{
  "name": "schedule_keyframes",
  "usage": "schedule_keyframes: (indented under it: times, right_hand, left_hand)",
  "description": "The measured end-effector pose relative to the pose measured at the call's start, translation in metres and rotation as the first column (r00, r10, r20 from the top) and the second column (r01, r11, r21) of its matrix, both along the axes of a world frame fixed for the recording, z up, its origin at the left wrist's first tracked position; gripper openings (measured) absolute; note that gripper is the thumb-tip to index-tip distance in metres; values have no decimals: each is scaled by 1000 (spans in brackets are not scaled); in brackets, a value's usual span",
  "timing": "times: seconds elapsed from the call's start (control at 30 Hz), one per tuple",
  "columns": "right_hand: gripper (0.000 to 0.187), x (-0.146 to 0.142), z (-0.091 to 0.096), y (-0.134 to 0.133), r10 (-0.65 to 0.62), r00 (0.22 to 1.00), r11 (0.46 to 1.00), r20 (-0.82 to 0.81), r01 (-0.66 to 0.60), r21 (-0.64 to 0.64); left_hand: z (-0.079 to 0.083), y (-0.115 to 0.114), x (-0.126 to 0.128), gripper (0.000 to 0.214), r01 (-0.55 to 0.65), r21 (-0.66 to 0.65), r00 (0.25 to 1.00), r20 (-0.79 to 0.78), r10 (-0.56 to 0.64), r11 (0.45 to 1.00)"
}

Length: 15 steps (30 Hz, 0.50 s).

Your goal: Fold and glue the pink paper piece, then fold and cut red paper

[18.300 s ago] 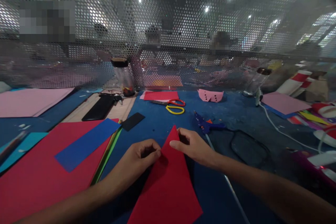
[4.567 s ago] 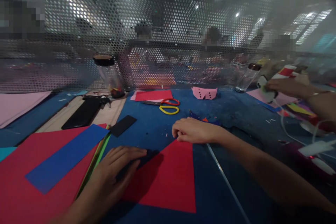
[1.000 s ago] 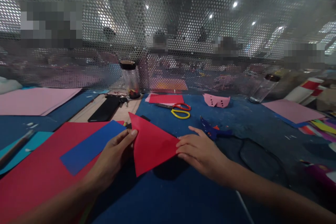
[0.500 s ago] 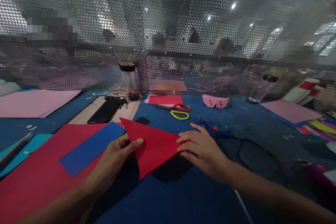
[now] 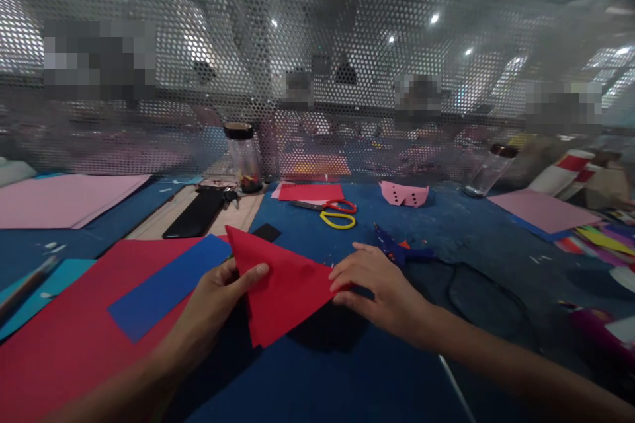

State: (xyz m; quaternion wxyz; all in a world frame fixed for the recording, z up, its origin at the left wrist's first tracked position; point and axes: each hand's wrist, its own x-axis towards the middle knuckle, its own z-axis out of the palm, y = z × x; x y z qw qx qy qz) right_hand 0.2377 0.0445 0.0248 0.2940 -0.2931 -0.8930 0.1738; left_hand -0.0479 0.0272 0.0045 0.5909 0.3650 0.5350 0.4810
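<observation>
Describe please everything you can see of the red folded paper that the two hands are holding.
The red folded paper is a plain, matte sheet, folded into a triangle with sharp corners. One corner points up and left, another down towards the person. It is held tilted, lifted off the blue table, and casts a dark shadow below. The left hand pinches its left edge, thumb on the front. The right hand grips its right corner with the fingertips. No marks or cuts show on it.
</observation>
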Motion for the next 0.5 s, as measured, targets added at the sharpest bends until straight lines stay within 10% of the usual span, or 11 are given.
schedule_keyframes:
  times: [0.5]
  right_hand:
    - [18,-2,0,0,-101,989,992,-109,92,-82]
  left_hand:
    - [10,-5,5,42,66,62,997,-38,-64,996]
